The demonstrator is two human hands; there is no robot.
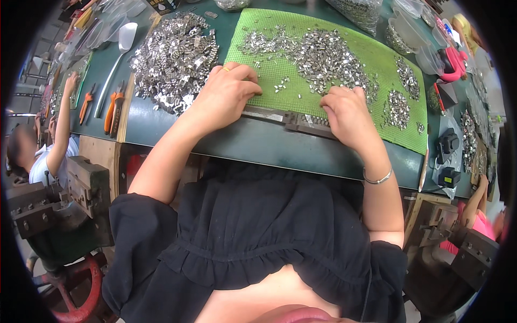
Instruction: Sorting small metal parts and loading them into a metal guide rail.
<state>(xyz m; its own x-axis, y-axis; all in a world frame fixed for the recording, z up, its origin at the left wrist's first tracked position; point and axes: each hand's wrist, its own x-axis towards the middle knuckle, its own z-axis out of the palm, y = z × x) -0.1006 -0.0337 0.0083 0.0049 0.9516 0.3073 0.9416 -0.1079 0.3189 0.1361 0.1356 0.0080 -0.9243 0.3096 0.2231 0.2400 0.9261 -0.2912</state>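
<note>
A long dark metal fixture (288,120) lies along the near edge of a green textured mat (269,105), with small silvery metal pieces set along its right part. My left hand (229,96) is closed at the fixture's left end, its fingers curled down at the mat's edge. Over the right end, my right hand (346,112) has thumb and fingers pinched together. What either hand's fingertips hold is hidden. A heap of small metal pieces (326,59) spreads over the mat beyond my hands, and a few loose bits (280,85) lie between them.
A big pile of ridged metal parts (172,62) lies left of the mat. Orange-handled pliers (112,114) and a white scoop (127,37) are farther left. Smaller piles (397,109), plastic tubs (406,32) and a black device (448,142) are at right. Co-workers sit at both sides.
</note>
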